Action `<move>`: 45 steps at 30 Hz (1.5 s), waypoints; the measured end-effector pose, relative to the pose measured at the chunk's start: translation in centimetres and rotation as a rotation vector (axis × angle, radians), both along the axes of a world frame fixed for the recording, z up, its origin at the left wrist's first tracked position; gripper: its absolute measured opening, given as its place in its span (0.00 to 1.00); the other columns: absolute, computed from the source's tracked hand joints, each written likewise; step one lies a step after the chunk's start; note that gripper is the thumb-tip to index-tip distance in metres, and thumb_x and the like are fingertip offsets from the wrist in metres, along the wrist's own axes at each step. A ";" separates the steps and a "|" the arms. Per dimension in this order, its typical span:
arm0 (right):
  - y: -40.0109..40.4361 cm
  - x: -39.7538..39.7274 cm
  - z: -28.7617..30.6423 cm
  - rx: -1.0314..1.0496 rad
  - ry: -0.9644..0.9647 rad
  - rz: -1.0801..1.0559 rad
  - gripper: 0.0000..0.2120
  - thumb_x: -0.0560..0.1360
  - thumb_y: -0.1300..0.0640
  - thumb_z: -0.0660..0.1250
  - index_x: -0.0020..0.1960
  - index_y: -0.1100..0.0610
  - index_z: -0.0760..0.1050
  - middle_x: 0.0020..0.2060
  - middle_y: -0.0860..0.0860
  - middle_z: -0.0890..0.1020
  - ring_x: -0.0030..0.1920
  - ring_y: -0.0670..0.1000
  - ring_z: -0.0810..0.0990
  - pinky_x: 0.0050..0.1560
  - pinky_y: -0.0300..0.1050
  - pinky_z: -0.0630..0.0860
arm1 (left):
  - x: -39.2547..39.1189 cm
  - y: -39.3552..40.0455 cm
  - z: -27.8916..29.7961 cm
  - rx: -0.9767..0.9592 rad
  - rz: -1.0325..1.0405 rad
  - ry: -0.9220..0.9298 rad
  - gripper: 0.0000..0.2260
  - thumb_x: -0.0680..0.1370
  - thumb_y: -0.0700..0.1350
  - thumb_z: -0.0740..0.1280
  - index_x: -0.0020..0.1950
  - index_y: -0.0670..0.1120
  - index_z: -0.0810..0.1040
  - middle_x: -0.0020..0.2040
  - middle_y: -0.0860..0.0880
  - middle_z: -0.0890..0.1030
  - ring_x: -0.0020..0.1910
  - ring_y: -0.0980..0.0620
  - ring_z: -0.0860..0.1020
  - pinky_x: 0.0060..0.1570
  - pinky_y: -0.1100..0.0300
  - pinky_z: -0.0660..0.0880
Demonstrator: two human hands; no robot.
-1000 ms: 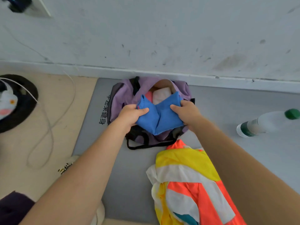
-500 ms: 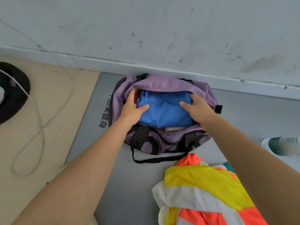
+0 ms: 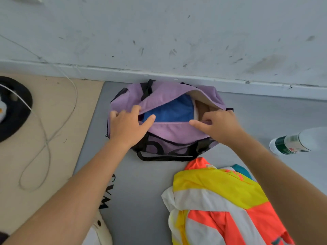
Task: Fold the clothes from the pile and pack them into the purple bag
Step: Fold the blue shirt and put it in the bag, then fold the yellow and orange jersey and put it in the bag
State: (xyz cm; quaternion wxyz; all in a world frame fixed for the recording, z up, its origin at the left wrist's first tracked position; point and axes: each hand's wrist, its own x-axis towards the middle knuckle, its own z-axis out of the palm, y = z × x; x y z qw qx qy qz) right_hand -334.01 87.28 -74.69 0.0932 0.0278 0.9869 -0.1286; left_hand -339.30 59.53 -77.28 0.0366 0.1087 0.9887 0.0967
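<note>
Purple fabric duffel bag with black straps (image 3: 177, 133) lies on a grey floor mat (image 3: 141, 191), far side close against the white skirting of the scuffed wall (image 3: 159, 32). Bag mouth is partly open; a folded blue cloth garment (image 3: 169, 110) sits inside, visible through the opening. A pale item lies to its right in the bag, too little shown to identify.

Left hand (image 3: 127, 128) rests on the left end of the bag, fingers spread and only lightly bent, thumb tip at the near edge of the opening, touching the purple fabric. It presses rather than grips.

Right hand (image 3: 221, 126) is at the right end of the opening, fingers curled in on the near edge of the bag; index finger points left along the zip line. Looks like a pinch on the fabric or zip, exact contact hidden by the fingers.

Nearer the camera, just beside the bag strap: crumpled pile of yellow, white and orange clothing (image 3: 221, 200), unfolded, on the mat.

Right edge: clear plastic bottle with green label (image 3: 297, 141), lying on its side. Left, on the bare beige floor: looped white cable (image 3: 44, 138) and a black round object (image 3: 16, 110).
</note>
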 end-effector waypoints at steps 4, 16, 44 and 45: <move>-0.7 4.2 1.9 -0.258 0.377 -0.058 0.17 0.74 0.45 0.71 0.46 0.60 0.79 0.42 0.55 0.80 0.46 0.57 0.76 0.49 0.52 0.72 | 4.5 2.1 3.3 0.221 0.008 0.212 0.24 0.75 0.62 0.57 0.63 0.50 0.77 0.59 0.48 0.78 0.60 0.44 0.72 0.59 0.48 0.65; 3.3 21.7 -5.5 -0.243 -0.303 -0.420 0.15 0.74 0.49 0.71 0.56 0.58 0.77 0.44 0.52 0.80 0.49 0.56 0.78 0.48 0.48 0.72 | 19.0 11.5 -2.5 0.323 -0.156 -0.705 0.22 0.76 0.48 0.67 0.70 0.51 0.72 0.69 0.47 0.72 0.68 0.47 0.70 0.67 0.54 0.68; 2.3 29.3 31.1 -1.152 -0.335 -0.092 0.11 0.72 0.48 0.72 0.49 0.53 0.84 0.49 0.54 0.86 0.47 0.51 0.85 0.45 0.43 0.81 | 23.4 8.5 33.6 0.941 -0.188 -0.106 0.22 0.78 0.58 0.66 0.33 0.43 0.68 0.30 0.52 0.66 0.30 0.55 0.64 0.35 0.56 0.62; 1.9 29.7 32.1 -1.240 -0.264 -0.115 0.12 0.72 0.49 0.72 0.51 0.56 0.84 0.50 0.56 0.85 0.47 0.52 0.85 0.45 0.43 0.81 | 23.9 8.3 34.6 0.856 -0.245 -0.044 0.19 0.78 0.58 0.66 0.39 0.43 0.73 0.35 0.52 0.72 0.34 0.56 0.70 0.38 0.57 0.67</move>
